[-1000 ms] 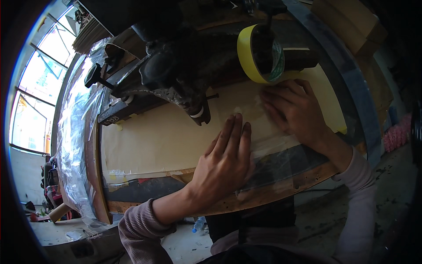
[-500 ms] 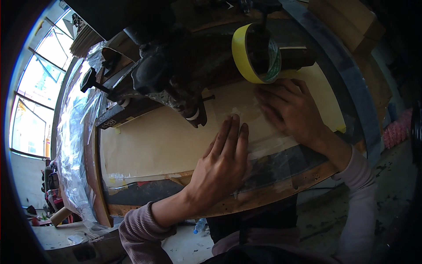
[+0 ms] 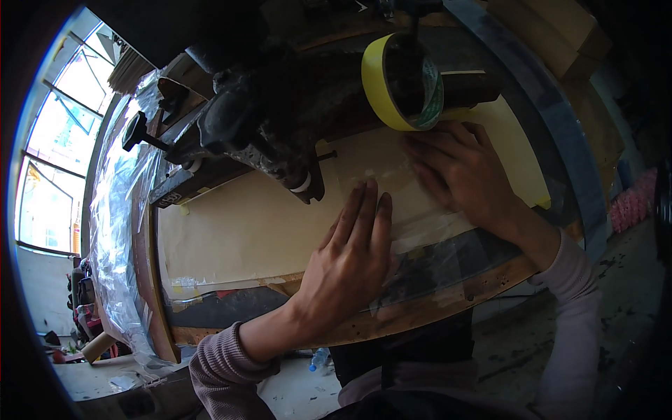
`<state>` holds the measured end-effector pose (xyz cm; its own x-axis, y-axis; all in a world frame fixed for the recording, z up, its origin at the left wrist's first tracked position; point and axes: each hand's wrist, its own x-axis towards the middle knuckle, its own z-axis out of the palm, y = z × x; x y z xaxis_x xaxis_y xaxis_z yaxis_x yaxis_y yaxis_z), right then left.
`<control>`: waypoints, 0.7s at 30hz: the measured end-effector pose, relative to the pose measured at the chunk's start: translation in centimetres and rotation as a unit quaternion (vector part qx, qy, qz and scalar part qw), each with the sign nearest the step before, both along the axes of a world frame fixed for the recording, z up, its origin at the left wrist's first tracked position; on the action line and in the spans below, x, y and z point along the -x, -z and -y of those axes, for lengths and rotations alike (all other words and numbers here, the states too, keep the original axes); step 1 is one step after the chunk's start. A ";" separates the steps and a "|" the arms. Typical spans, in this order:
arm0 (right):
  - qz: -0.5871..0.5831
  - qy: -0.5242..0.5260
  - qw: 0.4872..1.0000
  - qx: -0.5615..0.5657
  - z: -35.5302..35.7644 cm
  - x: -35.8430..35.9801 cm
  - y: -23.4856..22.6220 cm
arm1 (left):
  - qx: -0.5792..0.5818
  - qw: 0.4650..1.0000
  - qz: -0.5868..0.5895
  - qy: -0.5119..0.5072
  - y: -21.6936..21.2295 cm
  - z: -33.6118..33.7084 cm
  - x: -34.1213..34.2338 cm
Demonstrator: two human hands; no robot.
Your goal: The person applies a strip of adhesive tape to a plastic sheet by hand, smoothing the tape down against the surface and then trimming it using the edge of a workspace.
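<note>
My left hand (image 3: pixel 346 255) lies flat on a long cream-coloured sheet (image 3: pixel 231 231), its fingers stretched out and pointing away from me. To its right, my right hand (image 3: pixel 465 175) rests with extended fingers on the same sheet, angled toward the left. Between and below the hands, a patch of clear film (image 3: pixel 413 227) gives off faint glints; its outline is hard to make out. Just beyond my right fingertips is a roll of yellow tape (image 3: pixel 380 84). Neither hand holds anything that I can see.
A dark metal clamp arm (image 3: pixel 231 122) with a black knob (image 3: pixel 134 131) reaches over the sheet. Wrinkled clear plastic (image 3: pixel 115 245) drapes the left side. The work surface has a wooden front edge (image 3: pixel 420 315). A cardboard box (image 3: pixel 553 35) stands at the far right.
The view has shifted slightly, so the tape roll and clamp arm appear a little further left. Both hands stay nearly in place on the sheet.
</note>
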<state>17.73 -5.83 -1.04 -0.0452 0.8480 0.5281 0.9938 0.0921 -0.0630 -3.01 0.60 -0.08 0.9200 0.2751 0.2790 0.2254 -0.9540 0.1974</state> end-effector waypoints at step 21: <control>-0.005 -0.008 1.000 -0.017 0.1 0.1 -0.3 | 0.001 1.000 0.002 -0.001 -0.4 0.0 0.0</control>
